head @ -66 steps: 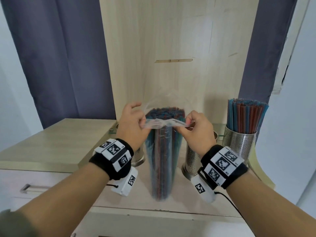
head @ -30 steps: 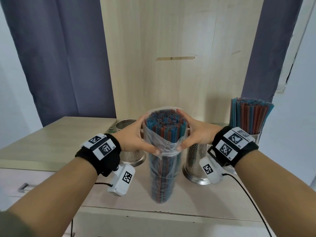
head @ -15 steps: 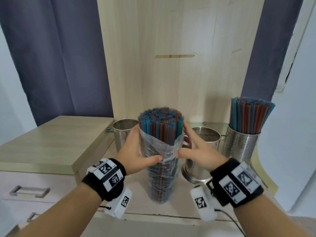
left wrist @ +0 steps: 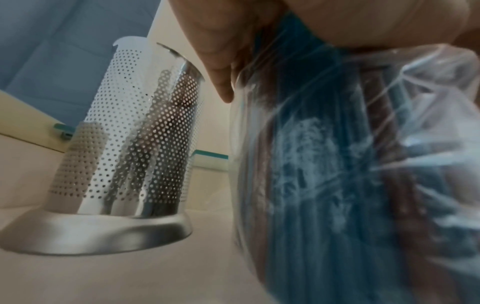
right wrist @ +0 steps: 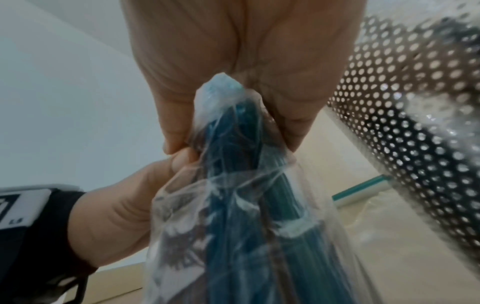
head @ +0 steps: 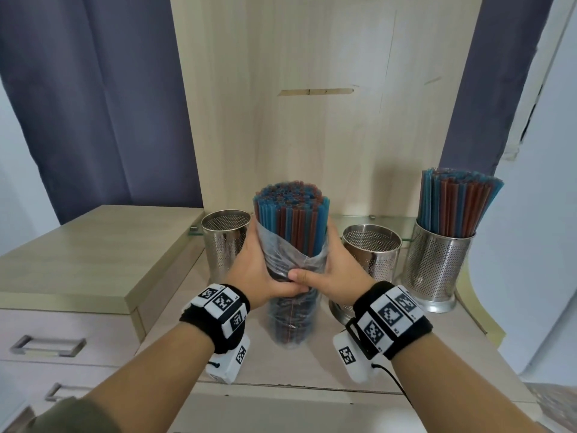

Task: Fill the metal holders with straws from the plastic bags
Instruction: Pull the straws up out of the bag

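Left hand: wrapped around the plastic bag from the left.
Right hand: clasps it from the right, thumbs touching.
Straws: upright on the bench, tops bare, between two empty holders.

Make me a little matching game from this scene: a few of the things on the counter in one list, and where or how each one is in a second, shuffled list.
Things:
1. left holder
2. middle holder
3. right holder
4. plastic bag

States:
A. packed with straws
B. empty, just right of the bundle
C. pushed partway down the bundle, held by both hands
D. empty, by the left hand

Pairs: 1-D, 2-B, 3-A, 4-C
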Motion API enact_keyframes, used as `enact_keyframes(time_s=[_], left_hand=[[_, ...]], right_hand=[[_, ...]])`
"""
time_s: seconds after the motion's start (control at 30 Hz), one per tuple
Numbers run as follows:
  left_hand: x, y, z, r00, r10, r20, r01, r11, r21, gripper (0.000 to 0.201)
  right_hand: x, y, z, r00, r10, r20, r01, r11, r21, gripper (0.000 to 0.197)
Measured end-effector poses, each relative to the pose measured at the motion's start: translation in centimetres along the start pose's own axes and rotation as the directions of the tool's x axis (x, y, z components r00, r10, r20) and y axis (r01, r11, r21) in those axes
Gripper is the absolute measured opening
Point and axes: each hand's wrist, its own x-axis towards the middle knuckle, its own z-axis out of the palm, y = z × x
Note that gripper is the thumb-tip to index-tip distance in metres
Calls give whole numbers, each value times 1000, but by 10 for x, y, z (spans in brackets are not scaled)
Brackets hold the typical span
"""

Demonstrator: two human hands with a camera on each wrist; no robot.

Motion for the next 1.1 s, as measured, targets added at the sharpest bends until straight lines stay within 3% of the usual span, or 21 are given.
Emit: enact_keyframes(time_s=[0.2,0.3,0.4,0.5,0.6,0.67,0.73,0.83,1.1], left_hand=[[0,-17,7,994,-106,15,104,991,81,152],[-5,-16,7,987,-147,68,144,988,54,139],[-10,-12,8,981,-170,93,169,985,23,123],[-12,-8,6,983,-169,74,168,986,20,130],[-12,-3,4,986,-163,-20,164,985,53,149],[-12,4,4,979,-181,-91,188,980,66,156],[-9,12,7,971,-178,-157,185,982,26,157],[-2,22,19,954,-213,-212,221,975,15,161],[37,5,41,920,-304,-250,278,951,-134,148]], right_hand=[[2,10,5,985,159,60,-157,987,-35,101],[-3,0,5,969,233,84,-218,963,-157,97],[-14,-22,4,970,232,77,-197,929,-314,88],[-29,-39,-8,988,124,-91,-152,871,-467,81],[-37,-35,-34,915,-106,-388,-152,802,-578,67],[-36,-23,-52,882,-67,-467,-288,708,-645,78],[-32,-8,-64,885,107,-453,-416,616,-668,99],[-25,7,-71,899,227,-374,-422,674,-606,116],[-20,16,-76,875,268,-403,-460,720,-520,122]])
